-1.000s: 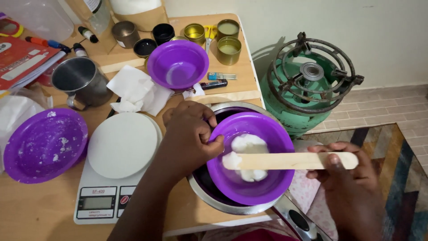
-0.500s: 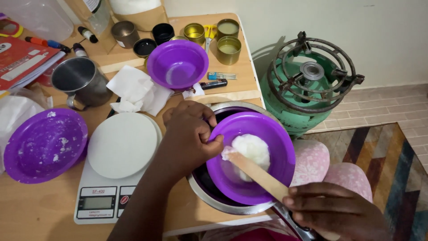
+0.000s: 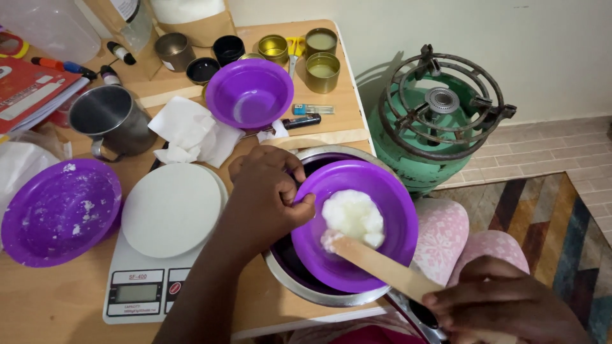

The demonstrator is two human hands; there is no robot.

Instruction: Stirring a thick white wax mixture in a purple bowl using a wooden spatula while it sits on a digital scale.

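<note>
Since half a sec ago the right hand [image 3: 503, 306] has barely shifted at the bottom-right corner, but the wooden stick [image 3: 376, 264] now has its tip lower in the bowl, at the near edge of the white lump [image 3: 352, 216] rather than its left side. That hand is closed around the stick's near end (fingers wrapped over, grip hidden underneath), prob. so the blade can lever into the soft mass. Stick's long axis runs diagonal, from lower right by the hand up-left into the bowl, tip pointing toward the lump & touching it. Left hand [image 3: 264, 194] pinches the left rim of the purple bowl [image 3: 395, 197], thumb inside, fingers outside, seemingly to keep it from sliding or spinning under the push. Bowl sits nested in a steel pot [image 3: 306, 290] at the table's right edge. Further out: white kitchen scale [image 3: 169, 216] just left, a smeared purple plate [image 3: 57, 210], a second purple bowl [image 3: 250, 92], metal mug [image 3: 111, 118], small tins [image 3: 322, 64], & a green gas burner [image 3: 437, 118] on the floor.
</note>
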